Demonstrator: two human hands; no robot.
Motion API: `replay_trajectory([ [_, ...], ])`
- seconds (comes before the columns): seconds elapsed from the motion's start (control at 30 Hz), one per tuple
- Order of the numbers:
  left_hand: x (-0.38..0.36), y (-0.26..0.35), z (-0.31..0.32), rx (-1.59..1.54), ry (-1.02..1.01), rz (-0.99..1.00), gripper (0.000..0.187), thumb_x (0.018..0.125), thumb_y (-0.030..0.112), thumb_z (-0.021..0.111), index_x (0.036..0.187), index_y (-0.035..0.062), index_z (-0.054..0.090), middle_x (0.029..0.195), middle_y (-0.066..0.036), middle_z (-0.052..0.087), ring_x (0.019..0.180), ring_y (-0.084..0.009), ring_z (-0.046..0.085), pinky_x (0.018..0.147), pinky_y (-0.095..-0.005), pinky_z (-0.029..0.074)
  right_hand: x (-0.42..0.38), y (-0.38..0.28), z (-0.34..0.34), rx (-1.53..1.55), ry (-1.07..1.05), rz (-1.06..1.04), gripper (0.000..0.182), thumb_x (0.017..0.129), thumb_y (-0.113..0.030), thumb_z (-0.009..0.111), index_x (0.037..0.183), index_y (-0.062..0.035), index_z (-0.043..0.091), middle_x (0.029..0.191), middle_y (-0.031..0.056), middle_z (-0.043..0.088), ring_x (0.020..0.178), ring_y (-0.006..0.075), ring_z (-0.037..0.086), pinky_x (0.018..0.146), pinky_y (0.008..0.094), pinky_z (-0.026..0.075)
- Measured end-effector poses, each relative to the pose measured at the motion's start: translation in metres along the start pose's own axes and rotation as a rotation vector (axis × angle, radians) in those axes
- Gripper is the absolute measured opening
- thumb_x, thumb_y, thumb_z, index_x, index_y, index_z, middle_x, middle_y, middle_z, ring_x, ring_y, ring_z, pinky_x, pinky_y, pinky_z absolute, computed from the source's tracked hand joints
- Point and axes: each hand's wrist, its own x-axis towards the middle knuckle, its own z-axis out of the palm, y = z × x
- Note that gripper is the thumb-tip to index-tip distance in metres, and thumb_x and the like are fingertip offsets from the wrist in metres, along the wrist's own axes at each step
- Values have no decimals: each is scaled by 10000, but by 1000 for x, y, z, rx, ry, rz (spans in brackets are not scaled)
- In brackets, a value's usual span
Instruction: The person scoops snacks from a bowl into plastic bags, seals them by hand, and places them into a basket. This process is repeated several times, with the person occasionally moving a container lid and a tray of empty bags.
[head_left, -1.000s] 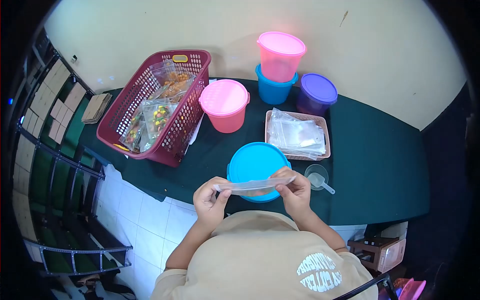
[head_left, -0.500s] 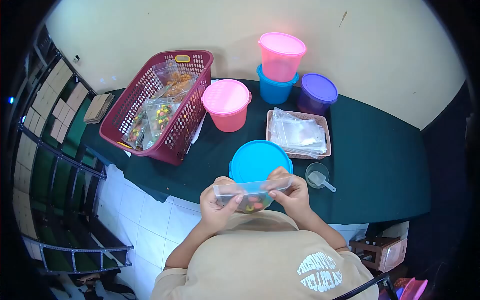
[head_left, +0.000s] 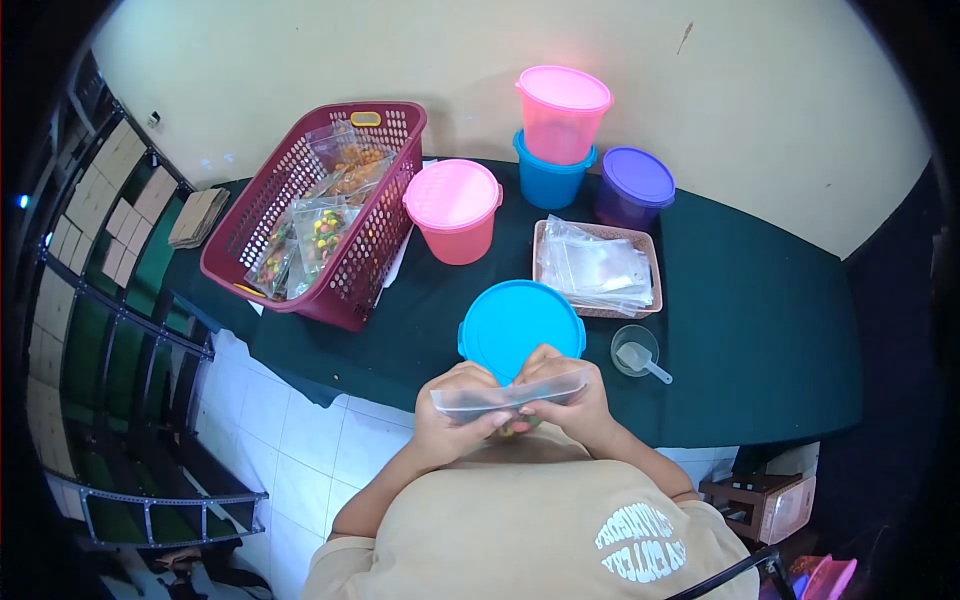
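Note:
A clear plastic bag [head_left: 470, 402] with colourful pieces in its lower part is held up close to my body. My left hand [head_left: 455, 412] pinches it on the left, thumb toward me and fingers behind. On the other side my right hand [head_left: 575, 400] pinches it the same way, and the two thumbs almost meet at the middle. Most of the contents are hidden by the hands. Just beyond the hands stands a tub with a blue lid [head_left: 522, 325], its lid on.
A maroon basket [head_left: 340, 285] holds several filled bags. A shallow pink basket [head_left: 655, 290] carries flat clear bags. Right of the blue lid is a small clear bowl [head_left: 622, 366] with a scoop [head_left: 640, 358]. Lidded tubs in pink [head_left: 455, 215], blue [head_left: 553, 180] and purple [head_left: 635, 185] stand farther back.
Both hands have come closer together along the bag and moved slightly toward my body. The bag's top edge now sits lower, and less of its contents shows.

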Motion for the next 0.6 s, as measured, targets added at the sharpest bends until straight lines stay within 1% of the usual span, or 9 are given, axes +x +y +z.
replay_trajectory([
  [0.03,-1,-2,2,-45,14,-61,84,758,41,711,817,19,656,792,-88,643,757,-205,591,664,-329,440,0,0,0,-31,-16,12,190,703,-54,780,878,-39,708,882,42,691,844,167,557,758,304,459],
  [0.07,-1,-2,1,-45,15,-63,84,758,41,711,817,19,656,792,-88,643,757,-205,591,664,-329,440,1,0,0,-31,-16,14,190,703,-54,780,878,-39,708,882,42,691,844,167,557,758,304,459],
  [0.13,1,-3,0,159,11,39,89,753,49,708,815,23,649,774,-81,643,734,-201,590,681,-339,425,2,0,0,-76,-4,46,187,702,-79,784,873,-48,715,872,38,694,845,173,556,753,306,460],
  [0.17,2,-2,0,159,11,37,89,753,49,708,815,23,649,774,-81,643,734,-201,590,681,-339,425,1,0,0,-75,-4,48,187,702,-79,784,873,-48,715,872,38,694,845,173,556,753,306,460],
  [0.23,6,1,0,287,-17,139,70,761,44,693,812,40,644,763,-74,643,714,-198,587,700,-346,401,0,3,0,-133,-4,-62,185,701,-84,785,868,-52,712,871,43,692,838,182,555,748,309,460],
  [0.33,8,0,3,302,2,151,61,767,22,673,795,57,630,763,-65,636,700,-196,580,711,-349,382,1,5,0,-194,19,-110,172,702,-70,779,857,-55,707,860,41,688,829,186,551,746,312,460],
  [0.47,6,-8,3,332,30,147,50,784,32,658,784,58,615,761,-58,623,684,-201,570,706,-345,385,4,1,5,-225,43,-64,183,691,-66,782,858,-64,706,849,36,685,820,186,547,737,309,459],
  [0.53,6,-7,5,288,2,159,79,818,99,678,776,78,614,741,-40,630,682,-191,575,713,-329,378,1,8,5,-261,70,-76,199,684,-74,789,863,-69,704,843,32,683,815,186,540,732,303,458],
  [0.6,4,-10,5,278,6,165,83,817,101,676,766,79,615,742,-39,630,681,-188,572,709,-334,373,3,8,4,-266,49,-90,195,687,-75,787,863,-67,703,844,31,683,810,186,536,729,302,456],
])
